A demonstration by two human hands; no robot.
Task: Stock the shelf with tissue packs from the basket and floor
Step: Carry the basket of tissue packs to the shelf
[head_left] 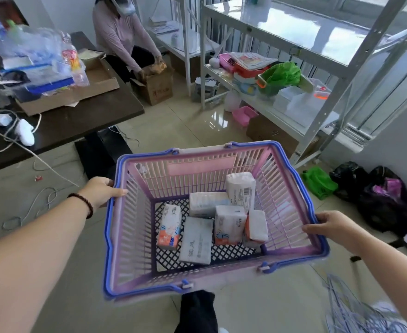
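Fingers of your left hand [101, 188] were partly hidden: only the thumb showed, lying along the left rim of the basket [291, 169], with the rest out of sight under or behind the edge. Your right hand [329, 225] curled over the right rim at the lower right of the frame, its fingertips tucked inside the wall. So you held the basket by both sides, at centre frame, between your two hands.

Six tissue packs [229, 224] lay loose on the dark mesh floor of the basket, some flat, some leaning on each other; print on the wrappers was too blurred to read. The packs sat low between your hands, nearer the right one, and neither hand touched them.

Your shelf [317, 46] stood in the upper right, its top and right side cut off by the frame edge. Its lower tier carried boxes and a green bag [281, 73]. A second person [123, 42] crouched at upper centre, head cut off by the top edge, hands in a carton [157, 88]. The table [82, 118] at upper left ran out of frame.
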